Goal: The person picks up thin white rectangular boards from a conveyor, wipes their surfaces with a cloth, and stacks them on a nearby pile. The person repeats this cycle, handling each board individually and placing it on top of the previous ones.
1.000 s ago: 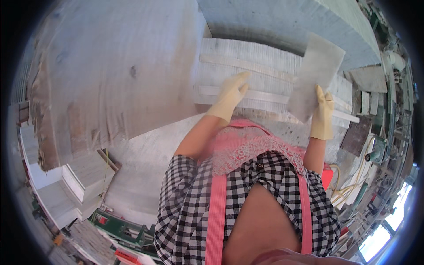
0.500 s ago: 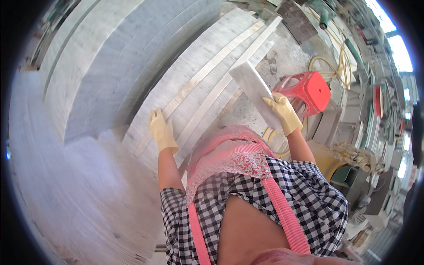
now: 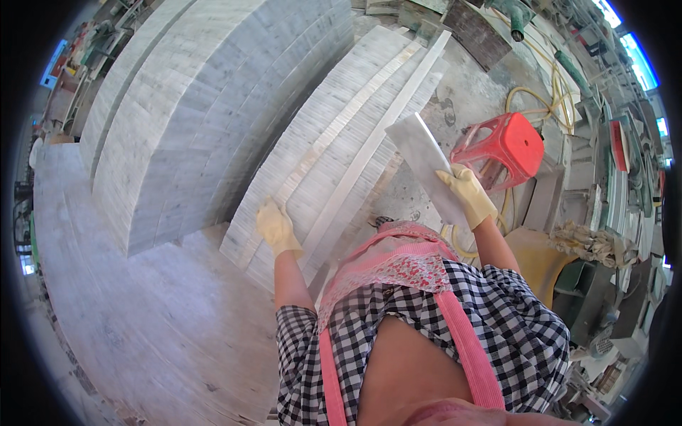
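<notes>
Firmly, your right hand (image 3: 469,195) gripped one pale grey stone tile (image 3: 426,160), its upper end jutting up past your glove, its face smooth and faintly veined. Your left hand (image 3: 275,227) lay flat and open on one stack of tiles (image 3: 334,149); one red stool (image 3: 501,145) stood near.

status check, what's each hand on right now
Left hand flat on the stacked stone slabs. Right hand grips a loose grey tile, lifted. Red stool just beyond.
</notes>
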The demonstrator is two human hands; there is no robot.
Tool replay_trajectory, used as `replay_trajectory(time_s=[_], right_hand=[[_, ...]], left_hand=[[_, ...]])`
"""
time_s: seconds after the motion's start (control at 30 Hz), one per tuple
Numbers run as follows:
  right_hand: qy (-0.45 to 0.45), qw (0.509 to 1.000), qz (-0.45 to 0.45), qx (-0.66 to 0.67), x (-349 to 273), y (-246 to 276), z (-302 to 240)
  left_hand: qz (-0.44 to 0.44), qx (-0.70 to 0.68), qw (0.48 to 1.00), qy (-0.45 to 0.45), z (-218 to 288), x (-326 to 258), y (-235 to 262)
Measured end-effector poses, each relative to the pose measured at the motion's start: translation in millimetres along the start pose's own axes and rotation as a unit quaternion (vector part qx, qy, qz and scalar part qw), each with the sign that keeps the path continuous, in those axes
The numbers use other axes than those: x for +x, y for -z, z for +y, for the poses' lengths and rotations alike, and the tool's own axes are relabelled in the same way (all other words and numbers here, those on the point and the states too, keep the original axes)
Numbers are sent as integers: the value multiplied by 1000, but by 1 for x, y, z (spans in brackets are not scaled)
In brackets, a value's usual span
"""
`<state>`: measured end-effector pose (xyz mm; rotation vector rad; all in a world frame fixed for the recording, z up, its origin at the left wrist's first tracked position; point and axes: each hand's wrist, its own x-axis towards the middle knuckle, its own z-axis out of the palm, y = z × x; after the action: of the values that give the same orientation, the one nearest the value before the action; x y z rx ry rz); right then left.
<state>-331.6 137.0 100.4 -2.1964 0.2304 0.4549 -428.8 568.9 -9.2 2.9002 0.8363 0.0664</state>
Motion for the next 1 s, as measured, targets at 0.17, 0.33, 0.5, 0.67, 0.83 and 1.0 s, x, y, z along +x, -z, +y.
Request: replay_trajectory(time_s=[0.17, 0.33, 0.5, 0.67, 0.83, 1.0], right_hand=[[6, 996, -43, 84, -5, -3, -3], [25, 998, -49, 42, -4, -5, -4], [57, 997, -56, 17, 8, -3, -7], [101, 991, -46, 75, 26, -13, -19], [88, 989, -116, 6, 26, -21, -45], [65, 992, -107, -20, 17, -26, -65]], left_hand=[[-4, -12, 999, 34, -3, 8, -2], [2, -13, 1000, 4, -10, 14, 6], [-17, -12, 1000, 3, -11, 18, 6], [-25, -139, 988, 69, -15, 15, 3], [31, 1, 999, 9, -29, 6, 3], [14, -55, 997, 54, -30, 14, -7]])
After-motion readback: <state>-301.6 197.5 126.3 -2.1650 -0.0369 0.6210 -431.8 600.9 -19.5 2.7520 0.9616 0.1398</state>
